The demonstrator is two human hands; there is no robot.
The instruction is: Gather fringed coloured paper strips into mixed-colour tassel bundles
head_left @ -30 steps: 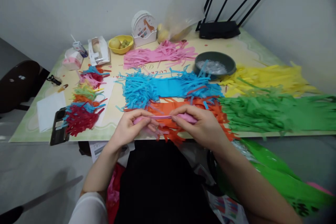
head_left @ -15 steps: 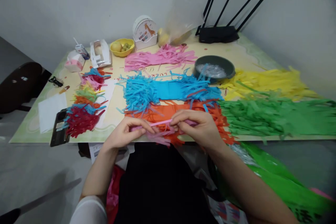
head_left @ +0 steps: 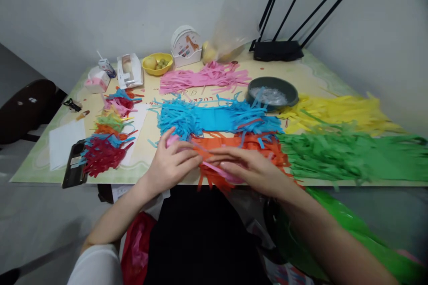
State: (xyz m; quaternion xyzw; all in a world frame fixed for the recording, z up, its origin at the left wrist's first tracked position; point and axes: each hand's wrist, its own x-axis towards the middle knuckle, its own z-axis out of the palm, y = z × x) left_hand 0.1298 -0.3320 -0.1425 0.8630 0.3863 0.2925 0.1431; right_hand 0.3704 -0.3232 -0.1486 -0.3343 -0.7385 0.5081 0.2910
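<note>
My left hand is closed round a small wad of pink paper fringe at the near table edge. My right hand lies beside it with its fingers stretched toward the left hand, a strip of pink fringe running under them. Both hands hover over the orange fringed sheet, which hangs over the edge. Just behind it lies a blue fringed sheet.
Green fringe and yellow fringe cover the right side, pink fringe the back. A dark bowl, a router, a yellow fruit bowl and a phone beside mixed coloured tassels also stand on the table.
My hands came together: the left gathered the pink fringe into a wad and rose slightly, the right flattened and slid left along the strip. The view tilted a little.
</note>
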